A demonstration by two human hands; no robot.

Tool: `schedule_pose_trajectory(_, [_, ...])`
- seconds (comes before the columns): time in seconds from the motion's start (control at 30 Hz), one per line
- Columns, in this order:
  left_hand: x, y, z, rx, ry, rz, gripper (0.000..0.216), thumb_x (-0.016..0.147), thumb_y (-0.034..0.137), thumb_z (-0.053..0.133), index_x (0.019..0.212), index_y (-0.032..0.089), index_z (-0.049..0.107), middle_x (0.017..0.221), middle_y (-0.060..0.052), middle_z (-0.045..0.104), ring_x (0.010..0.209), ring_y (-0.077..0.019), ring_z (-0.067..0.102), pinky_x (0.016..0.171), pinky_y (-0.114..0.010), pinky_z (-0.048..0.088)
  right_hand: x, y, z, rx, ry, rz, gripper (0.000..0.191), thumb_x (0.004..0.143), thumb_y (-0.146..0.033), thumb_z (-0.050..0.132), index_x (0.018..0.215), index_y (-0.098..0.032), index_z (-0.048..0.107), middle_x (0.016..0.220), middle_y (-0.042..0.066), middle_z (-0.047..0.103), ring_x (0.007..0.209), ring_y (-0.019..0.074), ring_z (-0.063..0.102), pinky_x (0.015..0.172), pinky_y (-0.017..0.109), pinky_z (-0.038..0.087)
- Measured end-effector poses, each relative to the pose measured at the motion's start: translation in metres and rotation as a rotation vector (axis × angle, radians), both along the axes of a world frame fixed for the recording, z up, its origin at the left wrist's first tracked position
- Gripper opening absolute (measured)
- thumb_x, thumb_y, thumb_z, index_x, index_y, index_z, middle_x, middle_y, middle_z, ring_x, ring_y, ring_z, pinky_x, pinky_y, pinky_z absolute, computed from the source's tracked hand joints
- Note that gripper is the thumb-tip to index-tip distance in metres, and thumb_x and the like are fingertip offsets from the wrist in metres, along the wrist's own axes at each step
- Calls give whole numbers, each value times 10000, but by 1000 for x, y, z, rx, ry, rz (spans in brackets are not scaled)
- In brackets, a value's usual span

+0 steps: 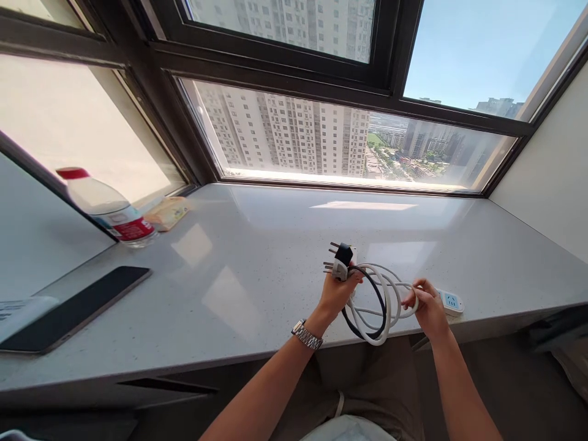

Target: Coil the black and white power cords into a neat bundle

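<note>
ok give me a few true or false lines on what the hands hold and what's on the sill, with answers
1. The left hand holds the plugs, prongs pointing away from the palm. True.
2. The cables lie stretched straight along the sill. False: they are coiled in loops between the two hands.
3. The right hand grips the cables beside a white power strip. True.
4. The bottle has a blue cap. False: its cap is red.
5. The dark flat device lies right of the power strip. False: it lies far left on the sill.
</note>
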State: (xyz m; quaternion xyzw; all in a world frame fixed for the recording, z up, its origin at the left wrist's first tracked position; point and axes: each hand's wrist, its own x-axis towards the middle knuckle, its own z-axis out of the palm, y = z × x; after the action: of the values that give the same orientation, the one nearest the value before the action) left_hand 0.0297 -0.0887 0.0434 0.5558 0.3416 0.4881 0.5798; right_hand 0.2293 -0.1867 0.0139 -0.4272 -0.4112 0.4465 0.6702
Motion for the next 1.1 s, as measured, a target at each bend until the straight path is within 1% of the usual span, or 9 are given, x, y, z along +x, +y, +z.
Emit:
schedule_pose_trajectory(0.1, [-4, -5, -1, 70, 40, -62, 331, 643, 409, 720, 788, 159, 559, 631, 28, 549, 558, -93, 492, 522, -217, 394, 3, 9, -2, -228, 10, 85, 469, 815, -650, 508, 782, -189, 588, 361, -50, 465, 328, 115, 445, 377, 234, 386])
schedule_pose_trajectory(0.2, [-6, -10, 3, 108, 79, -108, 339, 620, 397, 731, 764, 164, 532, 602, 53, 502, 539, -78, 447, 525, -215, 383, 5, 18, -2, -390, -102, 311, 713, 785, -781, 379, 967, -148, 653, 406, -28, 517, 323, 115, 448, 354, 230, 378])
schedule_pose_trajectory(0.33, [-4, -12, 5, 127, 111, -179, 353, 618, 416, 718, 749, 157, 517, 574, 54, 492, 520, -74, 421, 501, -213, 374, 8, 26, 2, -427, -235, 634, 807, 728, -835, 374, 952, -130, 697, 685, 81, 692, 578, 176, 649, 504, 248, 484])
schedule_pose_trajectory(0.47, [-4, -8, 4, 258, 235, -255, 322, 688, 427, 668, 690, 157, 492, 543, 51, 464, 486, -69, 386, 463, -203, 325, 13, 34, 6, -362, -205, 796, 834, 681, -855, 410, 933, -118, 709, 815, 128, 714, 713, 222, 684, 617, 295, 521])
schedule_pose_trajectory(0.57, [-4, -4, 11, 535, 420, -300, 321, 728, 434, 665, 686, 158, 505, 577, 28, 518, 514, -89, 432, 492, -217, 326, 13, 38, 7, -301, -170, 759, 831, 641, -839, 497, 1023, -125, 682, 875, 132, 710, 754, 237, 679, 674, 329, 524])
schedule_pose_trajectory(0.67, [-2, -3, 25, 857, 648, -370, 290, 772, 427, 655, 784, 158, 549, 683, -14, 600, 602, -129, 530, 545, -234, 357, 13, 38, 12, -242, -280, 721, 845, 595, -823, 568, 1066, -126, 655, 871, 115, 692, 762, 233, 648, 685, 332, 514])
schedule_pose_trajectory(0.83, [5, -9, 43, 1294, 1075, -451, 70, 888, 162, 496, 936, 171, 548, 773, -44, 616, 680, -163, 578, 535, -237, 364, 10, 27, 36, -84, -625, 733, 779, 577, -843, 548, 906, -149, 681, 820, 76, 641, 808, 233, 566, 700, 312, 469])
schedule_pose_trajectory(0.97, [12, -15, 48, 1390, 1184, -454, 114, 908, 144, 451, 978, 189, 528, 789, -46, 602, 690, -182, 574, 511, -242, 376, 1, 11, 51, -70, -721, 651, 657, 544, -717, 702, 904, -170, 653, 817, 51, 596, 863, 247, 530, 768, 326, 445])
schedule_pose_trajectory(1.1, [17, -17, 51, 1313, 1261, -402, 124, 928, 177, 413, 992, 189, 519, 791, -50, 590, 653, -174, 556, 531, -248, 401, -1, 0, 43, -156, -741, 494, 475, 591, -569, 731, 799, -171, 578, 683, -7, 469, 675, 159, 429, 625, 275, 409])
